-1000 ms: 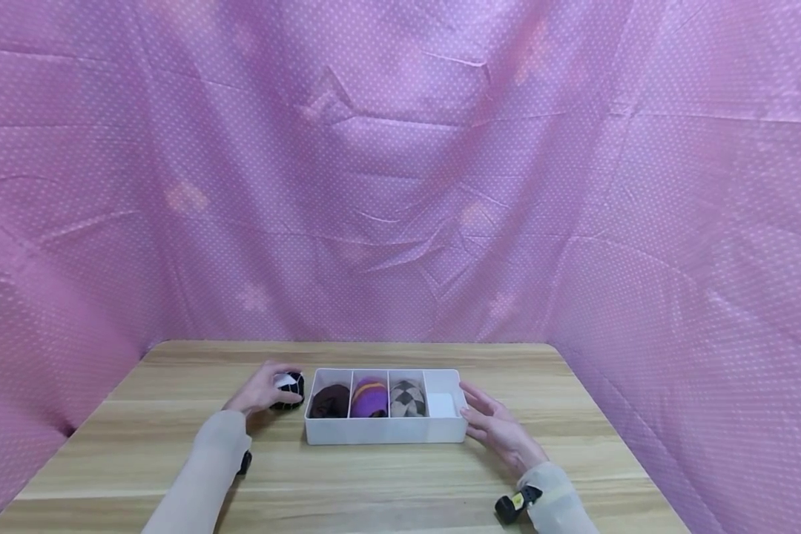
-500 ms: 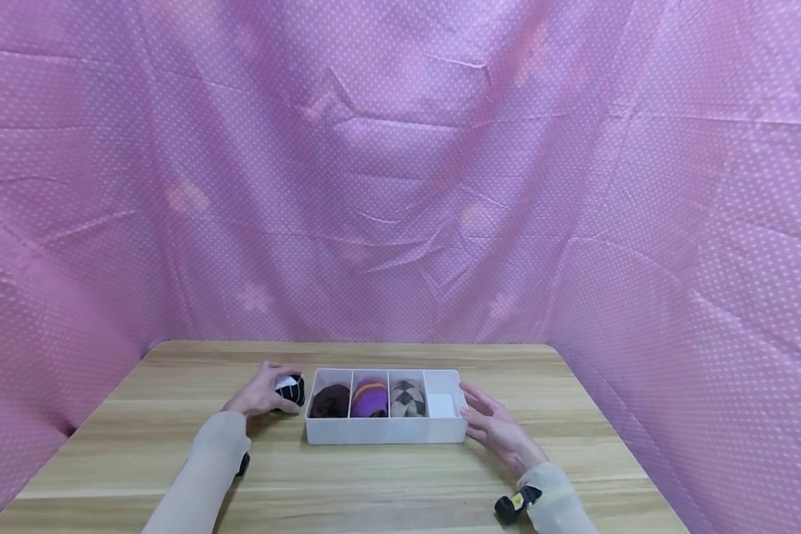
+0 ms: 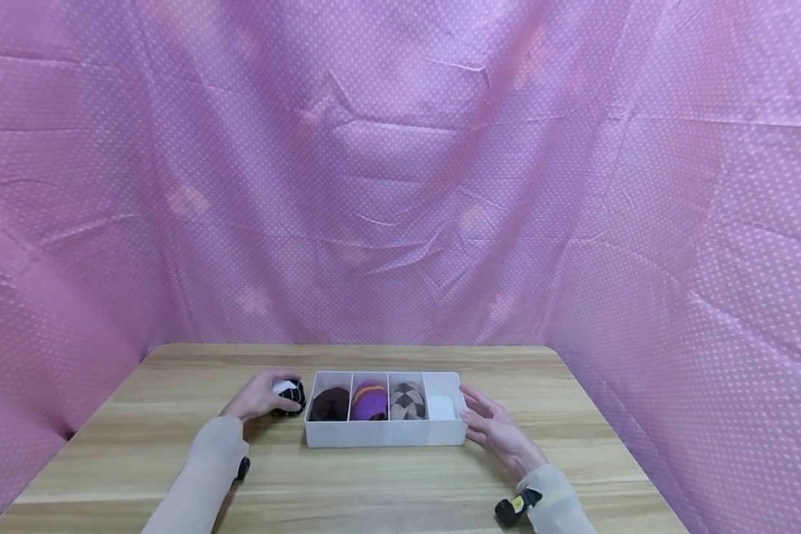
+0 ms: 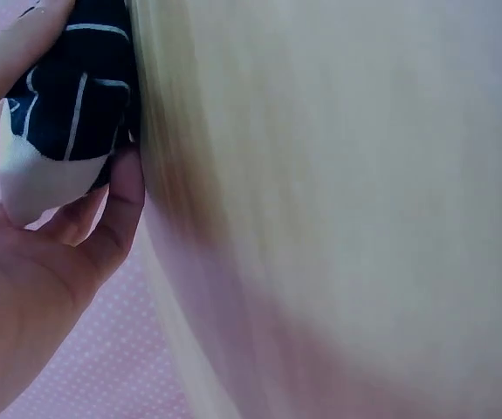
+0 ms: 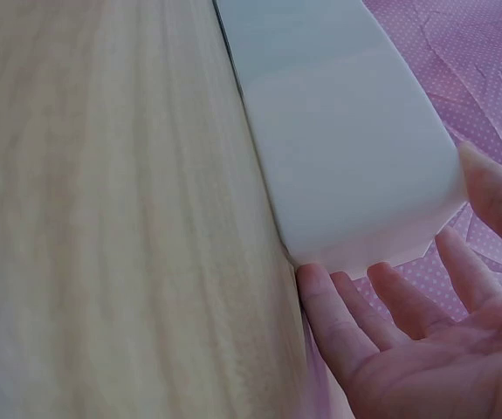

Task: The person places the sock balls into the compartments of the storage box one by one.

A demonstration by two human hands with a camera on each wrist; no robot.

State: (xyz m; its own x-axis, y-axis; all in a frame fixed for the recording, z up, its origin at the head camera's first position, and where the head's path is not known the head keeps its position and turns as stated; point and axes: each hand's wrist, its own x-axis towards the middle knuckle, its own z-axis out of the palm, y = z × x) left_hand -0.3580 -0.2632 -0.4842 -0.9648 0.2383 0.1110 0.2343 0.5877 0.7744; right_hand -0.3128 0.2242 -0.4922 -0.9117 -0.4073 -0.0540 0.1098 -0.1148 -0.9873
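My left hand point(image 3: 256, 394) holds a rolled sock point(image 3: 292, 397), black with thin white lines and a white patch, on the table left of a white divided box point(image 3: 387, 434). In the left wrist view, the thumb and fingers curl round this sock point(image 4: 76, 96) from opposite sides. At the box's right end, my right hand point(image 3: 500, 434) has its fingers spread and fairly straight. Its fingertips touch the end wall point(image 5: 355, 157) in the right wrist view. From left to right, the box holds a dark brown sock roll point(image 3: 330, 404), a purple one point(image 3: 370, 402) with an orange stripe, and a beige-grey checked one point(image 3: 407, 402).
The box's rightmost compartment point(image 3: 442, 406) shows its white floor. Everything stands on a light wood-grain table point(image 3: 374, 489). Pink dotted cloth point(image 3: 400, 222) hangs behind the table and on both sides. A small black camera point(image 3: 510, 510) sits at the right wrist.
The black sock has turned slightly within my left hand's fingers, and its white patch shows differently. The right hand and the box keep their places, while the head view tilts very slightly.
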